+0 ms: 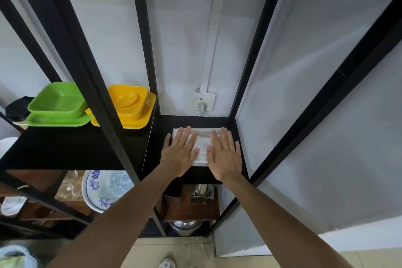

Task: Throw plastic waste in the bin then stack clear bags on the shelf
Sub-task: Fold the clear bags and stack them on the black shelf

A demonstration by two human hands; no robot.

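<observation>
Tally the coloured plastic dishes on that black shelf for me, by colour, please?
Green dishes: 2, a bowl on a flat plate.
Yellow dishes: 2, a bowl on a flat plate.
Total: 4 dishes on the black shelf, all to the left of the hands.

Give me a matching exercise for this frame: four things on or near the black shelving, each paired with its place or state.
Things:
1. green dishes
2. yellow dishes
3. stack of clear bags
4. blue-patterned plate

Places or states:
A. lower shelf, below the black board
B. under both flat hands, left hand and right hand
C. farthest left on the black board
D. beside the centre upright post

Pairs: 1-C, 2-D, 3-B, 4-A
</observation>
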